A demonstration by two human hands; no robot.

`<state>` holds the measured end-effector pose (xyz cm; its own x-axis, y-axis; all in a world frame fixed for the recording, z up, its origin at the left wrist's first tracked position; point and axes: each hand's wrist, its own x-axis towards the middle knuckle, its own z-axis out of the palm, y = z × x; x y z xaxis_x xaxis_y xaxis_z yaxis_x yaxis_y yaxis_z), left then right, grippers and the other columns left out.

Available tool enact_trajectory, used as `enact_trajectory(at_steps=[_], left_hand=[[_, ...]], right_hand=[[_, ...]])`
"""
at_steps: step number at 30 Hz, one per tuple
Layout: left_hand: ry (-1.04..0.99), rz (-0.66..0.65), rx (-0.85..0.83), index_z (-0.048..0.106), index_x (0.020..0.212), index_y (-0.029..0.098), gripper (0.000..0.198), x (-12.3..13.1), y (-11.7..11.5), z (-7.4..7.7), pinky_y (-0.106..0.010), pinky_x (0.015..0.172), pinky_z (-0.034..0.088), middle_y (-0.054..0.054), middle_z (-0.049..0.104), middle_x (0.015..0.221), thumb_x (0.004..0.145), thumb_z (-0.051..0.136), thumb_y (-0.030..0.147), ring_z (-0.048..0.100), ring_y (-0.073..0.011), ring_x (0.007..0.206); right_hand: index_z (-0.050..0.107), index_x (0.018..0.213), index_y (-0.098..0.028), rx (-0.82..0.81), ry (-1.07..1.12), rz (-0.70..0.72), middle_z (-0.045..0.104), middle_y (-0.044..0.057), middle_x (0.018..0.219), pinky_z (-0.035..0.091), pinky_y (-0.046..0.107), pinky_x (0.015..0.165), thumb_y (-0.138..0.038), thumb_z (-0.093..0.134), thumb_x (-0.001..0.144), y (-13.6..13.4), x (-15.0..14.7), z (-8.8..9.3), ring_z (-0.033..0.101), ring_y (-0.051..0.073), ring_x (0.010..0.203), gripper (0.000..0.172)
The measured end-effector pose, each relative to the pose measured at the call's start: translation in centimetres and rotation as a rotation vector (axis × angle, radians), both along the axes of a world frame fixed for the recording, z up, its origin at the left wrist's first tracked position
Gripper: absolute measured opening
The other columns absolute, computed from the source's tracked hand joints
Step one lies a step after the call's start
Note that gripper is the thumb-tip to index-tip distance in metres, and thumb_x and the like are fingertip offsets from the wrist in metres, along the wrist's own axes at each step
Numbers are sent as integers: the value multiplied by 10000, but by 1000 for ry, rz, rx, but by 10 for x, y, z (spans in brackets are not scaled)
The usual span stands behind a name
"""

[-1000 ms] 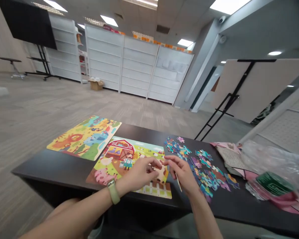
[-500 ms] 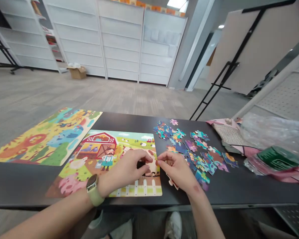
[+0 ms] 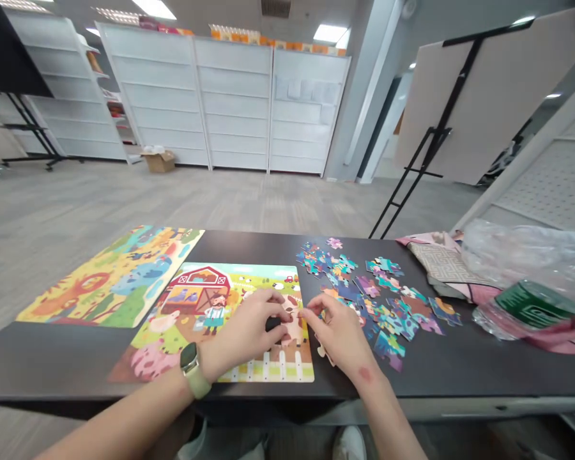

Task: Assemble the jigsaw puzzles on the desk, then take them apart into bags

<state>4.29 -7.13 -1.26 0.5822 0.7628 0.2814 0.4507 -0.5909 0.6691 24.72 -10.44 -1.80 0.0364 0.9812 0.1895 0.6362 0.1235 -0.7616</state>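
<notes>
A farm jigsaw puzzle [image 3: 186,332] with a red barn, a farmer and a pink pig lies flat on the black table. My left hand [image 3: 256,319], wearing a watch, rests over its right half, thumb and fingers curled onto the brown-and-white cow. Between them shows a dark gap in the picture. At the puzzle's right edge, my right hand [image 3: 335,326] pinches thumb and forefinger against a cow puzzle piece [image 3: 294,322] that the left fingers also touch. Under the right palm a loose puzzle piece [image 3: 324,352] is partly hidden.
Loose blue and purple puzzle pieces [image 3: 388,313] lie scattered to the right. Another puzzle board [image 3: 119,275] with colourful animals sits at the left. Clear plastic packaging and a green-labelled pack [image 3: 536,303] lie on pink cloth at the right end of the table [image 3: 460,364].
The camera view has tilted up a little, so the table sits lower in the picture. Both hands keep nearly the same place at the puzzle's right edge.
</notes>
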Motion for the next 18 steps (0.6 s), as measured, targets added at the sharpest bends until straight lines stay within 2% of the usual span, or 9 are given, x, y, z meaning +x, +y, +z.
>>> enact_trajectory(at_steps=[2,4,7,10,12,15,18], left_hand=[[-69,-3,-38,683,906,222,71,0,-4,10,-352,868,458,-49,648,1019,851,641,204,592,-222,978],[-158,-22,-160,625,972,214,163,1,-11,18,-310,772,473,-37,651,981,832,693,262,604,-198,898],[-292,-104,-437,543,1012,206,373,4,-25,19,-257,654,464,-16,636,935,754,791,311,600,-152,766],[-435,-203,-615,516,977,196,325,7,-36,16,-263,704,482,2,612,871,779,765,262,601,-135,760],[-493,-219,-623,524,966,192,235,5,-38,15,-268,739,482,5,592,862,829,707,245,597,-131,783],[-478,-140,-553,537,1011,193,196,-3,-34,19,-242,682,456,18,563,823,860,657,230,569,-115,735],[-428,-52,-495,542,1024,190,185,-13,-24,21,-233,625,432,22,578,770,868,634,230,564,-117,687]], right_hand=[[633,835,-241,-6,159,-62,643,7,737,425,288,634,-497,490,918,-1,-4,4,595,183,675,306],[636,885,-237,-12,308,-76,607,0,721,433,285,646,-532,417,941,-2,-10,8,581,182,686,371],[639,955,-239,-91,507,-39,561,-18,714,428,272,614,-527,432,923,-4,-23,13,548,168,657,356],[639,978,-238,-146,654,25,582,-19,744,429,256,604,-466,493,891,-7,-33,14,549,156,657,285],[632,998,-240,-173,758,101,608,-18,767,443,252,603,-421,511,879,-9,-38,12,563,149,651,247],[607,1057,-249,-246,879,240,630,-26,741,461,252,575,-363,546,849,-12,-40,10,574,140,596,245],[614,1045,-237,-235,849,280,672,-13,765,498,259,623,-344,636,802,-13,-41,11,616,143,635,267]])
